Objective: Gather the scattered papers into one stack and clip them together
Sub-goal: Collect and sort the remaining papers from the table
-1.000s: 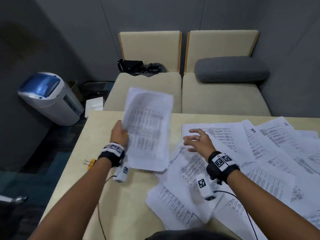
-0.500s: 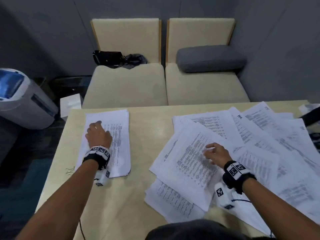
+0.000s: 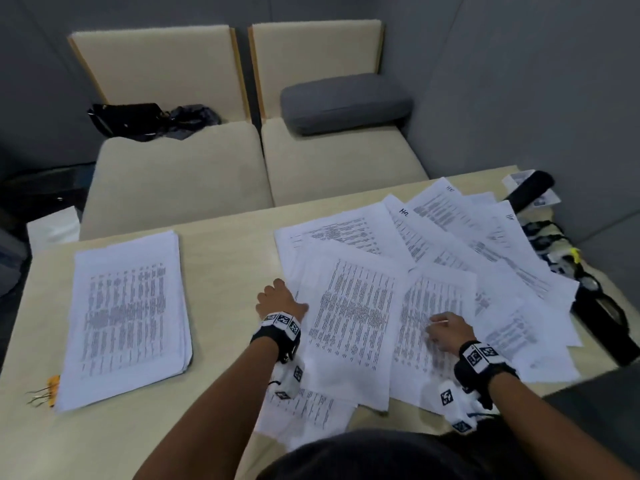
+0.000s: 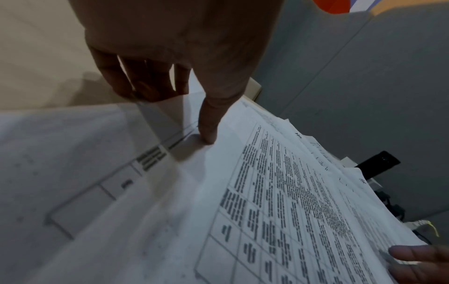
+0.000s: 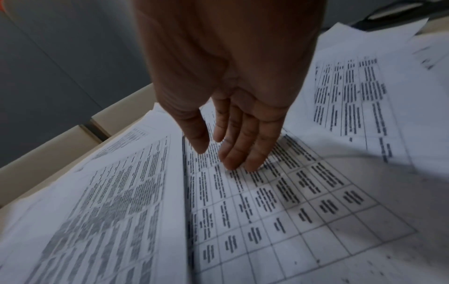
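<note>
A neat stack of printed papers (image 3: 128, 317) lies on the left of the beige table (image 3: 225, 258). Many loose sheets (image 3: 433, 258) fan across the right half. My left hand (image 3: 280, 299) is at the left edge of the top loose sheet (image 3: 349, 317). In the left wrist view its thumb (image 4: 206, 132) presses on that sheet (image 4: 279, 192) and the fingers (image 4: 145, 86) curl at its edge, pinching it. My right hand (image 3: 446, 332) rests on the sheets to the right, with straight fingers (image 5: 238, 153) flat on the print. A yellow binder clip (image 3: 52, 386) peeks out at the stack's near-left corner.
Black devices and straps (image 3: 602, 313) lie along the table's right edge, and a black object (image 3: 530, 188) sits at the far right corner. Two beige seats (image 3: 242, 168) stand beyond the table, with a grey cushion (image 3: 346, 102) and a black bag (image 3: 138, 121).
My left hand laid its held sheets on the left stack, then crossed right to the edge of the loose pile. My right hand shifted a little right on the sheets.
</note>
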`<state>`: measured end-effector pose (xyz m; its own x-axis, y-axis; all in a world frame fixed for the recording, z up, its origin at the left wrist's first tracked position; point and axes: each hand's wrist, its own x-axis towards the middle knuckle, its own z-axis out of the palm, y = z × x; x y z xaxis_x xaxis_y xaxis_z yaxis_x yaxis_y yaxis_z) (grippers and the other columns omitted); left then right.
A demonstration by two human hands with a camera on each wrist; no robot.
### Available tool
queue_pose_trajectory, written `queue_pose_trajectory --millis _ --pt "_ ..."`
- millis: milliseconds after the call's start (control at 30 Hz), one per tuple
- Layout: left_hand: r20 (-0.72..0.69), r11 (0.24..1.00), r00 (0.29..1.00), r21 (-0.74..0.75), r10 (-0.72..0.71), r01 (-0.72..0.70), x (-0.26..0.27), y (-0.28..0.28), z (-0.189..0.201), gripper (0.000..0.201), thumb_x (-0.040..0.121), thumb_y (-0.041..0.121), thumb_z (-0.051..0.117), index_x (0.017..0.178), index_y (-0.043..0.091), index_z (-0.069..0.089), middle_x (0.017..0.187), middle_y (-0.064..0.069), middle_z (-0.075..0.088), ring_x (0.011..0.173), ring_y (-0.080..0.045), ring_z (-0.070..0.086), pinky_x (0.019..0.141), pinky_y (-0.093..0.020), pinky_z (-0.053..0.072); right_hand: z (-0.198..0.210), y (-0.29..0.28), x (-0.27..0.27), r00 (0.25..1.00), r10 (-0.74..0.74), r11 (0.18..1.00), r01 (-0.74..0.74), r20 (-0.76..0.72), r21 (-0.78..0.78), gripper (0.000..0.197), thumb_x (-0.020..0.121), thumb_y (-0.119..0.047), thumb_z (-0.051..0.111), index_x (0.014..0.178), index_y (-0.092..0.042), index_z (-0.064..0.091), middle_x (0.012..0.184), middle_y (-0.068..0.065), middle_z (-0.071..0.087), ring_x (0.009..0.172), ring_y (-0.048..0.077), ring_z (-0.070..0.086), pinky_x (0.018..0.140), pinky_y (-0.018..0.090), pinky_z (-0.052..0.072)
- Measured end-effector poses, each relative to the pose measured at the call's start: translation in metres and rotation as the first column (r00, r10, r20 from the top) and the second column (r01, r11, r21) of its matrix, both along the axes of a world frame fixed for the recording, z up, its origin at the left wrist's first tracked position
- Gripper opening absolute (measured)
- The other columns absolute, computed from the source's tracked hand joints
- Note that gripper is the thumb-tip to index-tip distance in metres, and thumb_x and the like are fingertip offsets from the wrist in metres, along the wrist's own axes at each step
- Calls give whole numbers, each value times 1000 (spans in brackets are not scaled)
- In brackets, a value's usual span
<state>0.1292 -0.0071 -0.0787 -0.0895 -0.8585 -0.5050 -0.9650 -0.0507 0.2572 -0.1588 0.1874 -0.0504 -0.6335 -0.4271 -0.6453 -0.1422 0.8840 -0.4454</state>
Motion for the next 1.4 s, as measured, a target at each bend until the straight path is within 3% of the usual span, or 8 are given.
queue_pose_trajectory --millis 367,567,800,867,1033,1167,1267,1400 --pt "-357 999 934 0 38 -40 -11 34 4 11 86 12 61 95 7 59 88 -8 65 80 -25 60 70 -32 48 -8 -30 21 931 172 978 -123 323 -166 13 84 -14 73 94 -9 66 91 5 70 83 24 67 68 28 54" --pt "-35 999 999 -34 10 -11 35 27 9 13 89 9 45 100 8 51 92 -13 65 82 -34 63 72 -39 55 -12 -40 35 820 499 843 -534 281 63 19 79 -14 69 83 4 69 76 18 69 62 22 57 56 30 44" --pt "9 996 1000 85 -29 28 39 57 4 40 71 40 58 95 9 52 97 -7 53 93 -33 58 78 -39 52 -18 -36 53 936 172 978 -200 306 63 16 73 -6 62 87 -1 56 82 19 67 72 30 68 60 32 53" --pt "-52 994 999 108 -6 12 31 62 -2 49 69 46 62 97 9 52 94 -7 59 86 -32 64 75 -40 56 -22 -32 65 919 80 993 -107 386 48 30 76 -11 73 98 2 58 90 18 69 80 30 70 70 39 60" --pt "-78 987 994 143 82 -70 13 80 7 63 65 38 72 113 9 42 108 -9 54 101 -31 59 83 -38 54 -133 -25 88 904 20 1000 -19 426 -8 127 15 -44 95 127 -3 53 119 15 65 99 34 68 79 51 59" --pt "163 999 987 36 -13 7 11 88 15 62 66 31 74 116 12 43 123 -11 35 115 -33 37 87 -44 43 -22 -21 116 992 115 987 -120 54 104 53 74 -33 77 118 -8 61 139 13 40 118 33 50 87 30 47" --pt "105 997 993 53 -53 48 15 86 10 58 68 21 72 117 10 42 121 -11 37 110 -32 43 86 -42 50 -11 -27 113 996 78 994 -81 36 78 47 79 -27 73 121 -9 63 148 13 20 121 35 45 94 33 44" --pt "-134 991 989 127 56 -39 20 75 11 51 71 11 68 114 11 40 105 -11 55 87 -29 62 74 -41 60 -2 -32 111 981 61 995 -44 185 -94 38 73 -13 81 108 -5 70 119 13 64 92 24 63 70 25 53"
